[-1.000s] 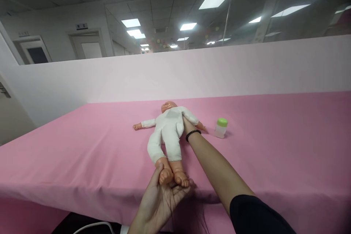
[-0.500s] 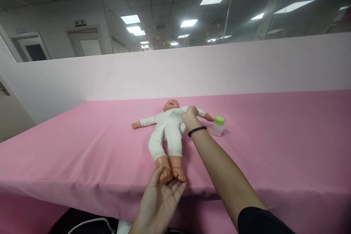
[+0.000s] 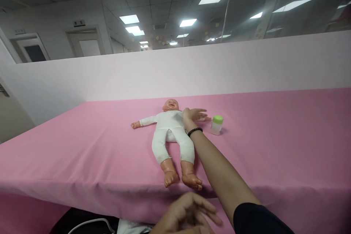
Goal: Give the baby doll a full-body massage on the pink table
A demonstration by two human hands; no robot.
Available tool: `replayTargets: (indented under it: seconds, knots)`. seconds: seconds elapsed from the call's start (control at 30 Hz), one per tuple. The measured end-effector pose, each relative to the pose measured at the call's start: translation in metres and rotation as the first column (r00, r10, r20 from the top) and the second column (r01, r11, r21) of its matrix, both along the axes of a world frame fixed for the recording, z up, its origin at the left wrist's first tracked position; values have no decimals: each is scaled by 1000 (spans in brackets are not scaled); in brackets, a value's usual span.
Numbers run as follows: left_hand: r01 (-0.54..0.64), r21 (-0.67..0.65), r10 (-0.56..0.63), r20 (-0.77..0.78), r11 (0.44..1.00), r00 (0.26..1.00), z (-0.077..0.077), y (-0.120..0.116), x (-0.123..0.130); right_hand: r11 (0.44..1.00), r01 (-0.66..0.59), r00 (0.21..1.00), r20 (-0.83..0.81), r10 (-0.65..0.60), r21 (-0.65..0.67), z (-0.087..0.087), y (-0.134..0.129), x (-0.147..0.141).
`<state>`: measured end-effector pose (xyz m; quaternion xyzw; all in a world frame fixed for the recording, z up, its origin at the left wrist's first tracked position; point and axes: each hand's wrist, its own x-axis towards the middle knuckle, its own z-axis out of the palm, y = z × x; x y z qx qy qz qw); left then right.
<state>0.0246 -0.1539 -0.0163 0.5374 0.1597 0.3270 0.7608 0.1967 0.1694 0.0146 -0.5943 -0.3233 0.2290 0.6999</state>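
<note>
A baby doll (image 3: 171, 120) in a white suit lies on its back on the pink cloth, its head toward the wall and its bare feet near the front edge. My right hand (image 3: 195, 114) is over the doll's arm on the right, fingers stretched out and holding nothing. Below the doll's feet, at the bottom of the view, my left hand (image 3: 190, 212) is slightly blurred, its fingers apart and bent, touching nothing. A small clear jar with a green lid (image 3: 217, 125) stands just right of my right hand.
The pink cloth (image 3: 82, 146) covers a wide table, with its front edge hanging down near me. Behind it runs a low white wall (image 3: 219, 67) with glass above. A white cable (image 3: 93, 221) and dark material are at the lower left.
My left hand has let go of the doll's feet and moved down and right. The doll's legs are now spread apart. My right hand's fingers have stretched out, and more of the doll's face shows.
</note>
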Motion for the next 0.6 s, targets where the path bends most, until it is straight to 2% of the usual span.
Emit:
replayTargets:
  seconds: [0.07, 0.1, 0.13, 0.2, 0.3, 0.37, 0.4, 0.47, 0.6]
  knots:
    - [-200, 148, 208, -41, 968, 977, 19, 18, -3, 994, 110, 991, 82, -108, -20, 0, 5, -4]
    - [-292, 180, 304, -43, 939, 952, 31, 32, -5, 992, 124, 983, 135, -121, -10, -1, 7, -6]
    - [-392, 207, 410, -53, 897, 911, 43, 50, -8, 994, 106, 978, 179, -105, 2, -2, 9, -9]
    - [-590, 288, 620, -14, 754, 785, 66, 98, -14, 1000, 3, 981, 194, -2, -4, -5, 14, -12]
    - [-762, 160, 771, 6, 628, 637, 84, 184, -20, 992, -108, 985, 125, 116, -66, -10, 21, -11]
    - [-840, 117, 848, -75, 529, 524, 83, 236, -20, 988, -132, 985, 98, 140, -81, -14, 26, -7]
    - [-846, 151, 858, -154, 511, 490, 80, 258, -20, 987, -140, 985, 88, 147, -79, -15, 29, -5]
    - [-841, 184, 855, -219, 509, 470, 70, 294, -17, 983, -168, 983, 59, 172, -69, -16, 37, 1]
    - [-804, 237, 834, -248, 545, 493, 53, 346, -6, 965, -260, 965, 7, 260, -21, -14, 61, 12]
